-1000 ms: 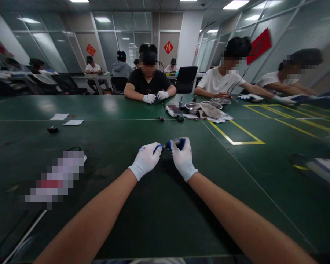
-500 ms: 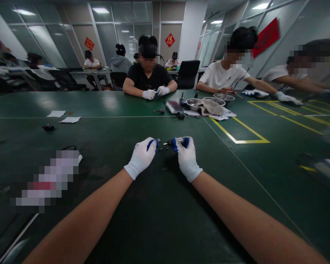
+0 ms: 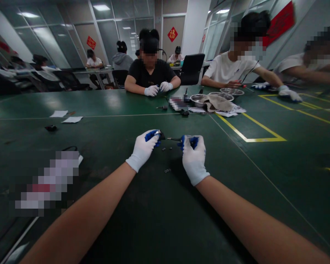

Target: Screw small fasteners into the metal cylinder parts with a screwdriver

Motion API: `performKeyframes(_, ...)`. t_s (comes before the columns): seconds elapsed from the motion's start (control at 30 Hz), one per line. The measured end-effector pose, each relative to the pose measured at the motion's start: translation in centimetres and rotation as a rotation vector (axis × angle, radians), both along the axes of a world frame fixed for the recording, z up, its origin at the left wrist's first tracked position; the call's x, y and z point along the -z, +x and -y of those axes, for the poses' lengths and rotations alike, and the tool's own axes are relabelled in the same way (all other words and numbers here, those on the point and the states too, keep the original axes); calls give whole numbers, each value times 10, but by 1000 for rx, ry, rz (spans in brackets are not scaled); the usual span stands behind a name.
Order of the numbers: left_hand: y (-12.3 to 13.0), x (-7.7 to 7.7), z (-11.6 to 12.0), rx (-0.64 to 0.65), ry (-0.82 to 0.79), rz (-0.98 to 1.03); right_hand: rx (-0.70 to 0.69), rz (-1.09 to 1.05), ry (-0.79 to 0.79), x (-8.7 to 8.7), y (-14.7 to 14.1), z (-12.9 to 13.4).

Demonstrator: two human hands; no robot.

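Note:
My left hand (image 3: 146, 146), in a white glove with blue on the palm side, is closed around a small black part with a silver end (image 3: 161, 135). Facing it across a small gap is a thin dark shaft with a silver tip (image 3: 173, 139). My right hand (image 3: 193, 154), gloved the same way, grips this shafted tool, and its fingers cover most of the body. Small metal pieces (image 3: 163, 149) lie on the green table just below the gap. Closer to me are several small rings (image 3: 167, 171), perhaps washers or nuts.
A blurred-out pale packet (image 3: 49, 179) lies on the left beside a cord. White papers (image 3: 71, 120) and a small black object (image 3: 51, 128) are beyond it. Metal bowls (image 3: 197, 101) with a cloth (image 3: 217, 103) stand across the table, near co-workers with gloved hands (image 3: 151, 90).
My left hand has turned, showing more of the black part. My right hand sits slightly further right in view, with more of the shaft exposed. The view has shifted a little.

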State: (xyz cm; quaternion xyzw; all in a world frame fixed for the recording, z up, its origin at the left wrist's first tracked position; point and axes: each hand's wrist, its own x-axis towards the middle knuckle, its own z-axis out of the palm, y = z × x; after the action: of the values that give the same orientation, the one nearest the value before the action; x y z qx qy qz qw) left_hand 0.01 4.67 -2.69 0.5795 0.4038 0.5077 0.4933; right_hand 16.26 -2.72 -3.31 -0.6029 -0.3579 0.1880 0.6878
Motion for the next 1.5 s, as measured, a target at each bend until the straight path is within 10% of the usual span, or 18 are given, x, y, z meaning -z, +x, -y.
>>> performKeyframes(0.17,3,0,-66,-286,-42,-38,69,-122,-37,6,11,-10)
performKeyframes(0.53,26,-10,-131,-186,-138,-30,-39,-85,-59,-4,0,-1)
performKeyframes(0.8,5,-14,-72,-51,-48,-250,87,-129,60,-1,2,-4)
performKeyframes(1.1,-15,-19,12,167,430,-951,-35,-4,103,-5,12,-1)
performKeyframes(1.5,-13,-16,48,6,799,-654,-219,521,266,12,5,3)
